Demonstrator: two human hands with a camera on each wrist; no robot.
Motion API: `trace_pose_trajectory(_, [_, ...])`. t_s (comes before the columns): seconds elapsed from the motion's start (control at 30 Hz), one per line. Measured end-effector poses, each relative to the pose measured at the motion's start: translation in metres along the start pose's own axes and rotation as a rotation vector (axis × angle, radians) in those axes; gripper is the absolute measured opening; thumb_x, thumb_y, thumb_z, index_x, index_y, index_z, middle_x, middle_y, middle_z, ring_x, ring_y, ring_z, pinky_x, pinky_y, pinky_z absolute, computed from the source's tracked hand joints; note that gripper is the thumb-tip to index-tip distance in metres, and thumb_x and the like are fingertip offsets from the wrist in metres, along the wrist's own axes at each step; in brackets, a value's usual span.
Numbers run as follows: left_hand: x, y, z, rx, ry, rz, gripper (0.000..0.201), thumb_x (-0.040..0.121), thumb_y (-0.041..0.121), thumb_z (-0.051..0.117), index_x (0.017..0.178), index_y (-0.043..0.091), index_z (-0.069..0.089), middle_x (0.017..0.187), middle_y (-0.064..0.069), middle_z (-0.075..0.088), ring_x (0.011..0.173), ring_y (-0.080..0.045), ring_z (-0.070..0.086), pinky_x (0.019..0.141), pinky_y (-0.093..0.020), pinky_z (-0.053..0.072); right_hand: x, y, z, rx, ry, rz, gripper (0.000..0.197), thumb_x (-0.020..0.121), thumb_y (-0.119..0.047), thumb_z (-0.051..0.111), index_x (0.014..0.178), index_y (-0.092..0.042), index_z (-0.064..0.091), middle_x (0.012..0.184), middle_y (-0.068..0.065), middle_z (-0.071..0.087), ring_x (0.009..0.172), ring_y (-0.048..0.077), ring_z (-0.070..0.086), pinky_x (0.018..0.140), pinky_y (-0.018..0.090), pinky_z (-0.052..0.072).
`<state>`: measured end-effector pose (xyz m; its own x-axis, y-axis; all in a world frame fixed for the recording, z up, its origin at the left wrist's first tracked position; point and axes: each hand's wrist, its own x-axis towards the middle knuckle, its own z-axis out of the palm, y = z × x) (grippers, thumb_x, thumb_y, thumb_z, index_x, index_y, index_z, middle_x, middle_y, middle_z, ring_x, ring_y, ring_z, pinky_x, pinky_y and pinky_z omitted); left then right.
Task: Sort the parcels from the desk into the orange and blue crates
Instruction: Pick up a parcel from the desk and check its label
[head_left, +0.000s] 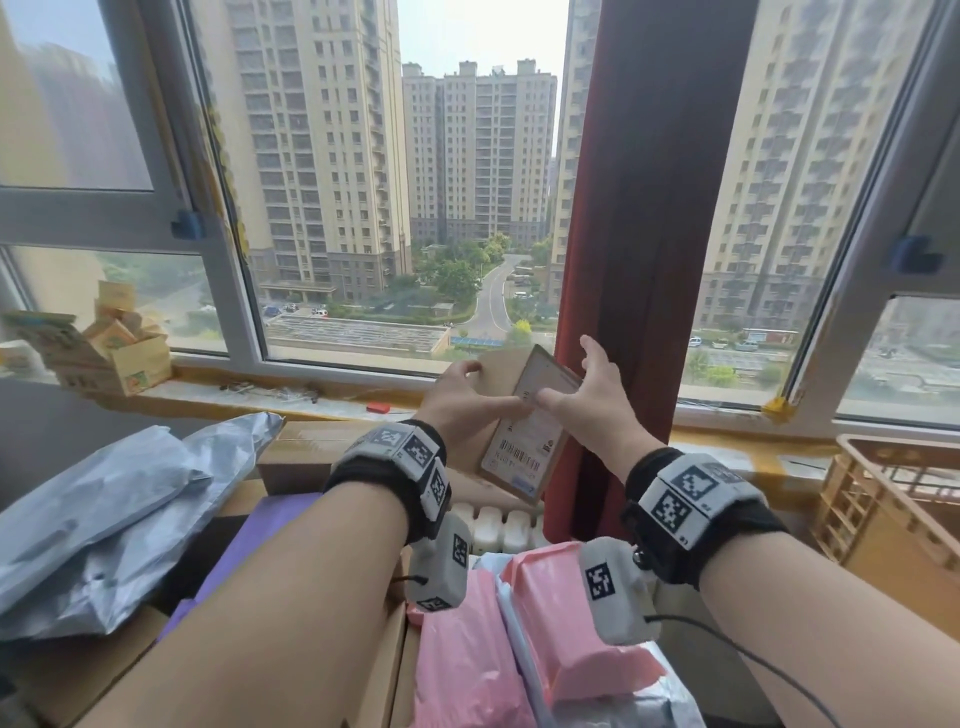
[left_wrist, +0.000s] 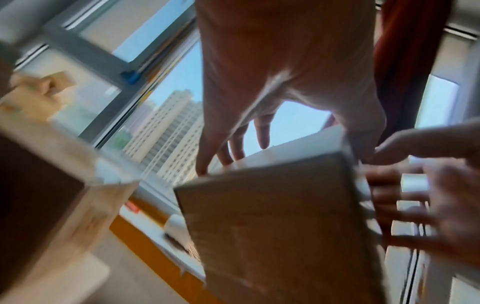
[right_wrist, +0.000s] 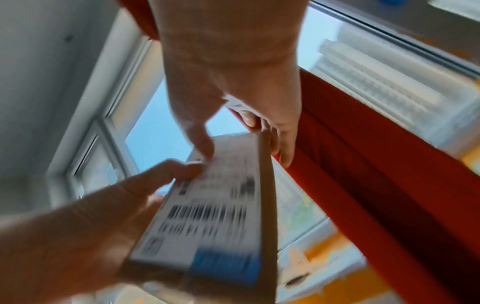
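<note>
A small flat cardboard parcel (head_left: 524, 441) with a white barcode label hangs tilted in the air before the window, above the desk's far edge. My left hand (head_left: 488, 389) holds its left side, thumb on the label and fingers behind. From the right, my right hand (head_left: 571, 379) pinches it, thumb on the label and spread fingers round the far edge. The right wrist view shows the label (right_wrist: 213, 216) with both thumbs on it. The left wrist view shows the parcel's plain brown back (left_wrist: 272, 216). The orange crate (head_left: 883, 499) stands at the right. No blue crate is in view.
Grey poly bags (head_left: 104, 519) lie on the desk at the left, with a purple parcel (head_left: 249, 545) and a cardboard box (head_left: 306, 452) beside them. Pink poly bags (head_left: 519, 623) lie below my wrists. A red curtain (head_left: 649, 234) hangs behind the parcel. Small cartons (head_left: 119, 353) sit on the sill.
</note>
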<state>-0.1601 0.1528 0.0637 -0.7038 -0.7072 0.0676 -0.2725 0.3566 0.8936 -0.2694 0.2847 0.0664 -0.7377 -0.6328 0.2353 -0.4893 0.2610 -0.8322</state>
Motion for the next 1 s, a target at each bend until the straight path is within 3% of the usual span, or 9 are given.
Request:
trace_pose_trajectory(0.1, [-0.001, -0.001, 0.000, 0.283, -0.014, 0.080, 0.096, 0.054, 0.040, 0.087, 0.137, 0.028, 0.040, 0.123, 0.001, 0.055, 0.110, -0.019, 0.055, 0.093, -0.037, 0.051, 0.000, -0.004, -0.005, -0.513, -0.153, -0.296, 0.116, 0.073, -0.024, 0.081, 0.158, -0.027, 0.002, 0.163, 0.004, 0.009, 0.151, 0.023, 0.006, 0.121, 0.046, 0.023])
trace_pose_trajectory(0.23, [-0.007, -0.004, 0.007, 0.421, -0.074, 0.126, 0.097, 0.046, 0.038, 0.087, 0.130, 0.038, 0.039, 0.113, 0.008, 0.051, 0.110, -0.019, 0.053, 0.098, -0.042, 0.046, 0.002, -0.008, -0.003, -0.765, -0.351, -0.353, 0.124, 0.072, -0.029, 0.083, 0.157, -0.027, -0.007, 0.165, -0.001, 0.003, 0.152, 0.018, -0.004, 0.122, 0.050, 0.018])
trace_pose_trajectory(0.4, [-0.012, -0.001, 0.016, 0.619, -0.142, 0.230, 0.091, 0.047, 0.033, 0.085, 0.125, 0.033, 0.037, 0.113, 0.011, 0.053, 0.112, -0.017, 0.051, 0.107, -0.055, 0.026, 0.000, -0.002, 0.003, -0.756, -0.451, -0.272, 0.136, 0.066, -0.027, 0.087, 0.155, -0.031, -0.016, 0.165, -0.003, 0.008, 0.153, 0.020, -0.003, 0.122, 0.046, 0.019])
trace_pose_trajectory(0.53, [-0.013, 0.000, 0.016, 0.714, -0.175, 0.283, 0.090, 0.048, 0.037, 0.085, 0.122, 0.029, 0.034, 0.112, 0.010, 0.053, 0.109, -0.016, 0.051, 0.105, -0.056, 0.027, 0.000, 0.004, 0.003, -0.701, -0.467, -0.249, 0.141, 0.063, -0.028, 0.088, 0.154, -0.032, -0.018, 0.162, -0.002, 0.010, 0.151, 0.021, 0.002, 0.123, 0.040, 0.018])
trace_pose_trajectory(0.7, [-0.015, 0.003, 0.018, 0.766, -0.171, 0.316, 0.097, 0.053, 0.035, 0.086, 0.132, 0.030, 0.031, 0.130, 0.010, 0.044, 0.125, -0.017, 0.042, 0.109, -0.060, 0.017, -0.002, 0.005, 0.003, -0.697, -0.405, -0.215, 0.137, 0.058, -0.028, 0.089, 0.156, -0.034, -0.006, 0.147, 0.002, 0.025, 0.134, 0.024, 0.033, 0.108, 0.039, 0.042])
trace_pose_trajectory(0.77, [-0.012, 0.005, 0.011, 0.676, -0.130, 0.275, 0.101, 0.055, 0.031, 0.086, 0.138, 0.031, 0.029, 0.141, 0.008, 0.035, 0.133, -0.016, 0.034, 0.113, -0.060, 0.014, 0.000, 0.009, 0.000, -0.653, -0.342, -0.147, 0.133, 0.057, -0.031, 0.088, 0.155, -0.036, -0.002, 0.142, 0.004, 0.026, 0.127, 0.025, 0.038, 0.105, 0.040, 0.045])
trace_pose_trajectory(0.83, [-0.007, 0.007, -0.001, 0.410, -0.029, 0.214, 0.103, 0.059, 0.026, 0.084, 0.145, 0.030, 0.027, 0.145, 0.001, 0.032, 0.133, -0.019, 0.032, 0.113, -0.053, 0.026, 0.003, 0.010, -0.007, -0.490, -0.241, -0.057, 0.124, 0.057, -0.035, 0.087, 0.154, -0.031, 0.009, 0.136, 0.007, 0.030, 0.119, 0.025, 0.043, 0.099, 0.038, 0.048])
trace_pose_trajectory(0.9, [-0.002, 0.012, -0.012, 0.043, 0.073, 0.121, 0.097, 0.068, 0.020, 0.078, 0.148, 0.024, 0.023, 0.146, -0.006, 0.031, 0.132, -0.023, 0.033, 0.109, -0.043, 0.035, 0.006, 0.008, -0.014, -0.214, -0.143, 0.043, 0.115, 0.060, -0.034, 0.088, 0.152, -0.023, 0.020, 0.132, 0.007, 0.040, 0.113, 0.021, 0.051, 0.091, 0.032, 0.051])
trace_pose_trajectory(1.0, [0.000, 0.021, -0.019, -0.330, 0.064, -0.024, 0.093, 0.080, 0.020, 0.070, 0.152, 0.016, 0.012, 0.150, -0.013, 0.030, 0.135, -0.027, 0.032, 0.103, -0.042, 0.031, 0.006, 0.004, -0.020, 0.271, -0.154, 0.194, 0.101, 0.069, -0.028, 0.088, 0.149, -0.016, 0.027, 0.122, 0.006, 0.059, 0.105, 0.019, 0.065, 0.091, 0.037, 0.056])
